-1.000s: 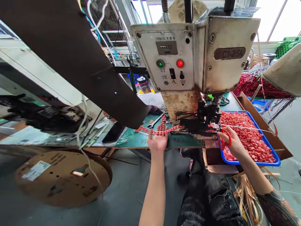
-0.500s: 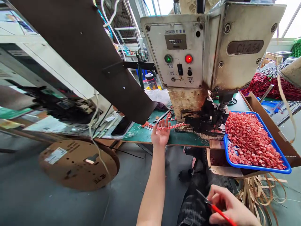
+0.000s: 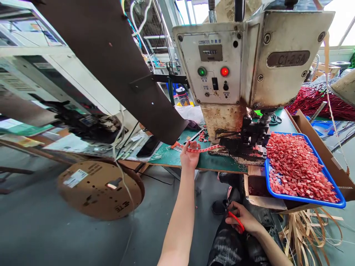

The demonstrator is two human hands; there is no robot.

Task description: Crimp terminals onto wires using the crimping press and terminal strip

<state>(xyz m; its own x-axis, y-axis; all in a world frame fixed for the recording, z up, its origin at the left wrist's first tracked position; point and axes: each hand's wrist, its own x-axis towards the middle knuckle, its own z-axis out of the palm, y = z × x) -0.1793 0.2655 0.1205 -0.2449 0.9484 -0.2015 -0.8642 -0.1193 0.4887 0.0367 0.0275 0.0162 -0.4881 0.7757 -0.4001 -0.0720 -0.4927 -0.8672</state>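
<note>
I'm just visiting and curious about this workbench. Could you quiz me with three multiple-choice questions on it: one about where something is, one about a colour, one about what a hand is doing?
1. Where is the blue tray of red pieces?
A. On the floor by the cardboard reel
B. Right of the machine, on a cardboard box
C. On top of the machine

2. Which colours are the two lamps on the machine panel?
A. Green and red
B. Blue and yellow
C. Both white

3. What is the right hand doing?
A. Pressing a lamp
B. Lying flat in the tray
C. Holding red-handled scissors at the lap

Answers: B, the tray sits on the box beside the machine; A, green lamp left, red lamp right; C, the fingers are closed round the red handles.
</note>
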